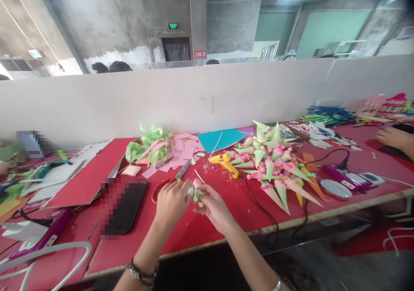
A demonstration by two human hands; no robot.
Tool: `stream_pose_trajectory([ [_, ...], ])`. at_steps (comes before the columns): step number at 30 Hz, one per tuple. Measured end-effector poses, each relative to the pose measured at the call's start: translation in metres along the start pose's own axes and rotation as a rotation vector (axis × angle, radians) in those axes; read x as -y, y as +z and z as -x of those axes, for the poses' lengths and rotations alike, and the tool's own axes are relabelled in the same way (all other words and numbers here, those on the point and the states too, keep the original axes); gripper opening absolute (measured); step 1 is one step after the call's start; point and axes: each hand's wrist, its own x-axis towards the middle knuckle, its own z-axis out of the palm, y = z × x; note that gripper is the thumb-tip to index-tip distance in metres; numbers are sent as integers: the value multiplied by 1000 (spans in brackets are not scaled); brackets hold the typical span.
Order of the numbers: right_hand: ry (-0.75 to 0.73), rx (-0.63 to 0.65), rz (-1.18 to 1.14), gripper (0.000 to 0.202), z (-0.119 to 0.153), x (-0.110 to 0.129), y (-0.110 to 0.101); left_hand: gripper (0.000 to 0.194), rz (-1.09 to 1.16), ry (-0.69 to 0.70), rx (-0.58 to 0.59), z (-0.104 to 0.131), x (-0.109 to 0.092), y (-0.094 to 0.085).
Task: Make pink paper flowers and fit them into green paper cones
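Both hands meet over the red table near its front edge. My left hand (173,200) has its fingers closed on one side of a small green and pink paper piece (196,192). The fingers of my right hand (211,207) pinch the other side, and a thin stick (199,176) rises beside them. Just behind my left hand lie scissors (183,170) with red handles. A yellow glue gun (225,162) rests behind and right of my right hand. Further right is a pile of green and pink paper cones (269,164).
A black phone (127,207) and red board (87,170) lie left. Pink paper scraps (186,148), green tissue (152,140) and a teal sheet (218,141) lie behind. At the right are a purple power strip (346,178) and another person's hand (393,138). A white partition (161,97) stands behind.
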Motion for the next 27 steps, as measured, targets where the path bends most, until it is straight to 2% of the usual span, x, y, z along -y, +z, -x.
stream_pose_trajectory([
  [3,50,28,-85,33,-1,-2,1,19,-8,17,-1,-1,1,3],
  [5,63,58,-57,34,-1,-3,2,19,-5,27,1,-1,2,5],
  [10,-6,83,309,26,1,-2,4,21,55,33,22,1,5,4],
  [13,-92,34,400,21,0,1,3,23,119,12,37,3,7,1],
  [15,-123,-47,338,21,-2,4,1,23,154,22,71,5,10,0],
  [18,-160,-147,127,24,-7,6,-4,24,193,91,151,9,17,2],
  [22,-182,-162,-92,21,-11,9,-11,27,219,81,185,14,28,3],
  [27,-100,-154,-181,23,-9,12,-18,30,162,-22,168,7,47,3],
])
